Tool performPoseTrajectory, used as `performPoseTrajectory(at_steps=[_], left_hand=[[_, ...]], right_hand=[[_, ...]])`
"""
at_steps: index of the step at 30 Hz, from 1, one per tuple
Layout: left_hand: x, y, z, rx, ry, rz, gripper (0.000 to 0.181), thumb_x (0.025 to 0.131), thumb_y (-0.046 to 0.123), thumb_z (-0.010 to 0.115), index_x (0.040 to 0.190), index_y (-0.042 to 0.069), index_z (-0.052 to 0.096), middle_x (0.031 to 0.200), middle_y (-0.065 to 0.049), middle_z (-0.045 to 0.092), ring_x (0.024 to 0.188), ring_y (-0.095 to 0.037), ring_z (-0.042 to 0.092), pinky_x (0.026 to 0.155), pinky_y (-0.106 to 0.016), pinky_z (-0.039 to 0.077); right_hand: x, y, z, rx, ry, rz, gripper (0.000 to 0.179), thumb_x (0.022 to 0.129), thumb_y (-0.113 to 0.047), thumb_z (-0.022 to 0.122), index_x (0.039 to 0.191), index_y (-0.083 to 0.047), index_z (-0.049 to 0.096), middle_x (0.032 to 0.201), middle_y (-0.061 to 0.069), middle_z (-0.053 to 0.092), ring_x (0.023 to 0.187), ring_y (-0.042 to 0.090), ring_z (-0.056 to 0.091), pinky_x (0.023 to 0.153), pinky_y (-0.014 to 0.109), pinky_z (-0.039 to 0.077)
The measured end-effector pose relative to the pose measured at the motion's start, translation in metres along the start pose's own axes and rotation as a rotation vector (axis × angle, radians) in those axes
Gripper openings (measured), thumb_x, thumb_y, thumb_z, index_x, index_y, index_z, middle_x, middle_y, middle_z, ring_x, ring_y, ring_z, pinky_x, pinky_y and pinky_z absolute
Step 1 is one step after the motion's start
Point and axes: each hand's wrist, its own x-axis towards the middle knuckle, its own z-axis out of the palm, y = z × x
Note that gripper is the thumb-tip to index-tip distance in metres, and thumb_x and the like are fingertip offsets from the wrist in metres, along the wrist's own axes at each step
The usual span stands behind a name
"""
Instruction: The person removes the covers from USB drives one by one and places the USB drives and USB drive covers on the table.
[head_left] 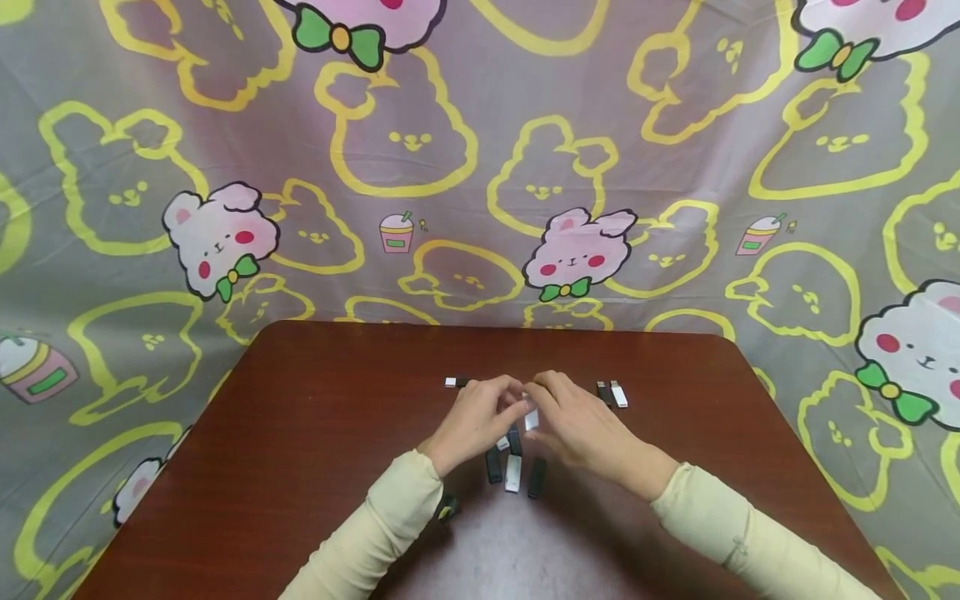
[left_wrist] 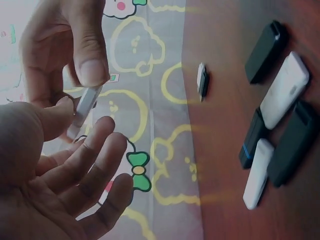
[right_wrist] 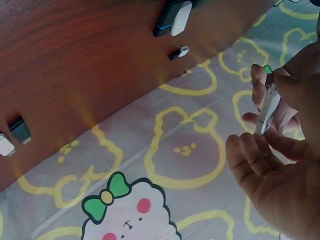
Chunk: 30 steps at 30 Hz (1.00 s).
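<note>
Both hands meet over the middle of the table, at a white USB flash drive [head_left: 531, 418]. My left hand [head_left: 477, 417] pinches one end of this drive [left_wrist: 86, 107] between thumb and forefinger, its other fingers spread loosely. The right hand [head_left: 581, 425] pinches the opposite end, thumb pressed on the side. In the right wrist view, the white drive [right_wrist: 269, 111] slants between the two hands, a dark part showing at its upper end. Below the hands lie more drives: a black one [head_left: 492, 465], a white one [head_left: 513, 473] and another black one [head_left: 537, 477].
A white drive [head_left: 618, 394] and a black drive [head_left: 602, 392] lie side by side to the right. A small white-and-black drive [head_left: 451, 382] lies beyond the left hand. The brown table [head_left: 322, 433] ends before a patterned cloth [head_left: 465, 275]. A dark object [head_left: 447, 507] shows beside the left sleeve.
</note>
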Motion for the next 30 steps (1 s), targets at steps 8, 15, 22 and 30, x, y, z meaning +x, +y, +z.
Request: performPoseTrajectory(at_steps=[8,15,22,30], left_hand=[[0.0027,0.0018,0.0044,-0.030,0.034,-0.033,0.019,0.097,0.017,0.065,0.110,0.005,0.073,0.080,-0.001,0.075,0.059,-0.001,0.056,0.057,-0.018,0.046],[0.0006,0.0049,0.0048,-0.182,0.083,-0.007,0.015,0.098,0.026,0.069,0.101,0.012,0.070,0.080,0.001,0.075,0.067,-0.003,0.062,0.062,-0.021,0.048],[-0.0011,0.0053,0.0045,-0.200,0.093,-0.004,0.015,0.099,0.031,0.067,0.096,0.016,0.066,0.079,0.004,0.069,0.068,-0.006,0.060,0.060,-0.022,0.048],[-0.0031,0.0031,0.0001,-0.198,0.059,-0.005,0.018,0.098,0.029,0.069,0.093,0.012,0.065,0.073,0.001,0.066,0.063,-0.006,0.054,0.056,-0.020,0.044]], right_hand=[[-0.0004,-0.0031,0.0032,-0.008,0.027,-0.004,0.069,0.079,-0.027,0.088,0.135,-0.003,0.055,0.118,0.008,0.059,0.102,0.018,0.060,0.083,0.031,0.058],[-0.0035,-0.0001,0.0035,0.423,-0.017,0.289,0.043,0.088,-0.026,0.080,0.120,-0.010,0.056,0.098,0.001,0.066,0.081,0.009,0.063,0.070,0.026,0.057],[-0.0011,0.0026,0.0025,0.725,-0.112,0.431,0.013,0.095,-0.019,0.072,0.106,-0.017,0.065,0.087,-0.004,0.072,0.071,0.004,0.061,0.064,0.023,0.054],[-0.0009,0.0029,0.0084,0.793,-0.093,0.387,0.010,0.097,-0.016,0.069,0.106,-0.021,0.067,0.078,-0.001,0.067,0.068,0.006,0.056,0.060,0.023,0.049]])
